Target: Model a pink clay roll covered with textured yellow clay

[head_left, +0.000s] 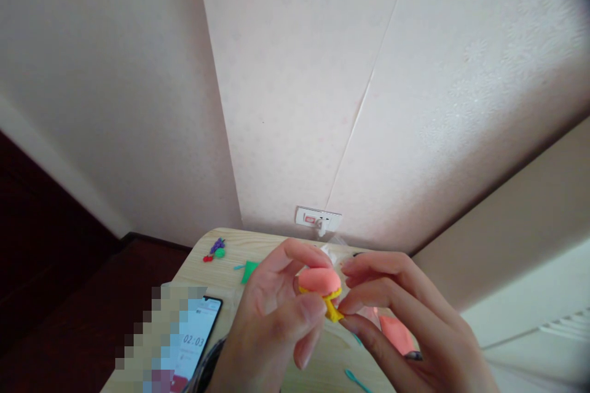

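Between the thumb and fingers of my left hand point(271, 319) is a rounded pink clay piece point(320, 280), held above the table. A yellow clay strip point(332, 311) runs along the lower edge of the pink piece, and its loose end hangs down at the right. My right hand point(410, 310) pinches that loose end between thumb and index finger, with its other fingers bent beside the pink piece. Part of the pink piece's underside is hidden by my left thumb.
On the wooden table point(295, 377) lie purple grapes point(217, 245), a small green piece point(220, 253), red cherries point(208, 258), a green item point(249, 271), a phone point(196, 338), a teal tool point(357, 381) and pink material point(395, 333). Behind is a wall socket point(306, 218) with a plug.
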`<state>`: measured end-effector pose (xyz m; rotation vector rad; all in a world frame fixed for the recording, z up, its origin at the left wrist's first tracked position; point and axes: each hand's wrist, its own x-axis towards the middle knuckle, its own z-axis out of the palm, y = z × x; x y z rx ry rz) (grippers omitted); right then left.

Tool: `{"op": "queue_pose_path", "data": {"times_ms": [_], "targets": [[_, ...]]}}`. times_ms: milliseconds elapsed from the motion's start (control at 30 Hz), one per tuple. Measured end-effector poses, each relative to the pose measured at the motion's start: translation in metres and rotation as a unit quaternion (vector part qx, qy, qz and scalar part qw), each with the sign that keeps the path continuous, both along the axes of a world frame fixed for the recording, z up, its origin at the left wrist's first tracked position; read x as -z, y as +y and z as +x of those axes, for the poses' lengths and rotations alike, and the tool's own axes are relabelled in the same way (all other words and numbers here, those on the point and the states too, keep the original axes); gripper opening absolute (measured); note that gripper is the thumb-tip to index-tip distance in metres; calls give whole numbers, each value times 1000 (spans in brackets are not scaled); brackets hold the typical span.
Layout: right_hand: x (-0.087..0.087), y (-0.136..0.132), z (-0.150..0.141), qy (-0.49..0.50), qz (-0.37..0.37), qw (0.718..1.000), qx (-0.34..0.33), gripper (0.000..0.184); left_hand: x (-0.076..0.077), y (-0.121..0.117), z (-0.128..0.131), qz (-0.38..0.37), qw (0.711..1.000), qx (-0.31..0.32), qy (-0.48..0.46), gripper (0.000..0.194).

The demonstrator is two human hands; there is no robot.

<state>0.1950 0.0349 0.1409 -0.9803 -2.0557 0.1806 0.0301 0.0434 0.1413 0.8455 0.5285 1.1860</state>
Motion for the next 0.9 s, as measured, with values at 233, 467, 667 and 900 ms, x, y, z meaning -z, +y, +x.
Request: {"op": "queue_pose_path", "data": {"times_ms": [233,467,667,900], "targets": [[0,-1,4,-33,13,999,25,5,-2,0,-1,51,998,17,-12,21],[4,-1,-6,63,14,995,79,13,-1,-1,-3,69,997,24,-20,17],[6,-1,-4,96,12,991,97,18,-2,2,-4,65,998,0,-10,19],[4,0,9,54,-6,998,41,10,-2,2,-6,65,998,2,-18,19]]}}
